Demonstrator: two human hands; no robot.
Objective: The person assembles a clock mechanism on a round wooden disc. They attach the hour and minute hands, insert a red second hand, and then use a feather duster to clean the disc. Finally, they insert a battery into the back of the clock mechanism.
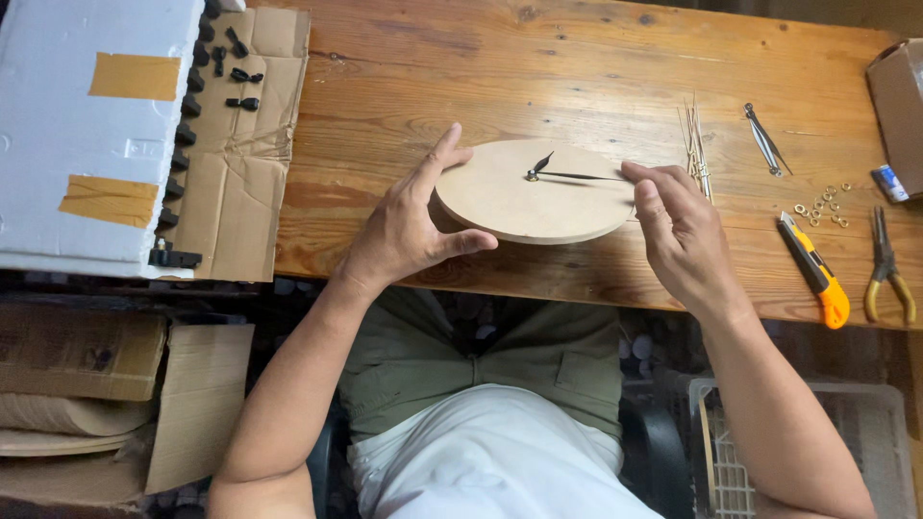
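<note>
A round light wooden clock face is tilted up off the wooden table in front of me. Two black clock hands sit at its centre: a short one pointing up and a long one pointing right. My left hand grips the disc's left edge, thumb underneath and fingers along the rim. My right hand holds the right edge, with its fingertips touching the tip of the long black hand.
Thin gold clock hands lie right of the disc, then metal tweezers, several small brass nuts, an orange utility knife and yellow-handled pliers. At left, white foam and cardboard carry black clock parts.
</note>
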